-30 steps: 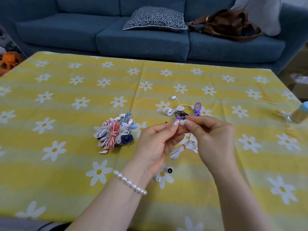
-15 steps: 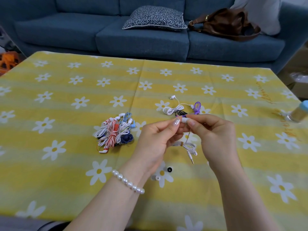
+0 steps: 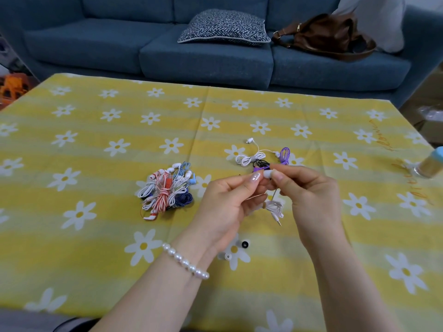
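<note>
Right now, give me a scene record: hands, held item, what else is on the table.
left hand: pinches the white earphone at its bud
right hand: pinches the bud's white tip
cable: coil and plug hang below the hands
earphone pile: bundled, mixed colours, left of the hands
small group: white, black, purple earphones beyond the hands
ear tips: black ear tip, white ear tip, on the tablecloth by the left wrist

On the yellow daisy-print tablecloth (image 3: pixel 96 164), a heap of multicoloured earphones (image 3: pixel 165 192) lies left of the left hand (image 3: pixel 230 204) and right hand (image 3: pixel 309 195), which pinch a small white earbud (image 3: pixel 268 173) between them. A white, black and purple earphone cluster (image 3: pixel 261 158) lies just behind. Beyond the table, a speckled cushion (image 3: pixel 224 27) lies left of a brown leather bag (image 3: pixel 328 35).
</note>
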The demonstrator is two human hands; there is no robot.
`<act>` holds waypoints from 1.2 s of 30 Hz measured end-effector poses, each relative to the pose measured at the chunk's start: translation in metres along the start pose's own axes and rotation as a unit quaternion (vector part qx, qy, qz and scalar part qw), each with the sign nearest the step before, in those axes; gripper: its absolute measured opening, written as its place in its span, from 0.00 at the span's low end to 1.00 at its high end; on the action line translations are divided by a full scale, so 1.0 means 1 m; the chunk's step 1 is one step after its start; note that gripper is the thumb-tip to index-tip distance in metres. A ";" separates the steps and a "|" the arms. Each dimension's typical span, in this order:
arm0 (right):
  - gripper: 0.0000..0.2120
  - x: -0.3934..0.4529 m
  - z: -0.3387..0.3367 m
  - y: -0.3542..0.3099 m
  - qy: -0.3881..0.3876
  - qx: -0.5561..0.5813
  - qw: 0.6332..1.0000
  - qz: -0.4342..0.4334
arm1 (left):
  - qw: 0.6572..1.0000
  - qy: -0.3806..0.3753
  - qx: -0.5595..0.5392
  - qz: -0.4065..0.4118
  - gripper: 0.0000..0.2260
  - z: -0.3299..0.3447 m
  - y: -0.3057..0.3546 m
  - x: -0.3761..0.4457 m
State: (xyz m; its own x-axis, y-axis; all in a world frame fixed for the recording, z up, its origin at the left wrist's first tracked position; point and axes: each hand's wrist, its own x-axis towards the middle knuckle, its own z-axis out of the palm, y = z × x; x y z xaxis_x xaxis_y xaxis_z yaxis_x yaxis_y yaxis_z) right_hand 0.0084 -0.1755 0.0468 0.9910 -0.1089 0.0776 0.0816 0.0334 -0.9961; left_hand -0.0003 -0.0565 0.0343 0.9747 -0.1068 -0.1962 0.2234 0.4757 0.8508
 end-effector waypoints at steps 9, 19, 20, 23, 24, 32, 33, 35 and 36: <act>0.07 0.001 0.001 0.001 -0.054 0.117 0.988 0.086 | 0.991 0.061 -0.100 -0.063 0.05 -0.004 0.007 0.004; 0.11 0.001 0.003 0.007 -0.095 0.184 0.968 0.139 | 0.987 0.040 -0.128 -0.084 0.03 -0.003 0.006 0.004; 0.12 0.001 0.004 0.007 -0.097 0.198 0.964 0.145 | 0.987 0.038 -0.133 -0.086 0.04 -0.002 0.006 0.004; 0.10 0.000 0.005 0.008 -0.095 0.206 0.962 0.151 | 0.984 0.040 -0.143 -0.093 0.04 -0.001 0.005 0.004; 0.10 0.000 0.006 0.008 -0.092 0.201 0.964 0.149 | 0.984 0.043 -0.143 -0.097 0.03 -0.001 0.005 0.004; 0.08 0.000 0.005 0.006 -0.057 0.148 0.980 0.116 | 0.983 0.033 -0.146 -0.109 0.07 -0.003 0.004 0.005; 0.08 0.000 0.006 0.006 -0.060 0.146 0.980 0.117 | 0.983 0.034 -0.142 -0.111 0.08 -0.003 0.004 0.005; 0.09 -0.002 0.007 0.006 -0.064 0.140 0.981 0.120 | 0.983 0.038 -0.136 -0.116 0.09 -0.004 0.003 0.006; 0.09 -0.002 0.007 0.006 -0.067 0.141 0.980 0.122 | 0.983 0.039 -0.136 -0.118 0.08 -0.004 0.002 0.007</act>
State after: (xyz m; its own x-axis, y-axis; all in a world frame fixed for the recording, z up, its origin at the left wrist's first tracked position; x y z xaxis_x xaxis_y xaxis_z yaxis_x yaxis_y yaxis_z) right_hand 0.0072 -0.1681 0.0410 0.9882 0.0666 -0.1377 -0.1518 0.3175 -0.9360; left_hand 0.0065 -0.0527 0.0331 0.8900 -0.1796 -0.4191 0.4242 0.6632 0.6167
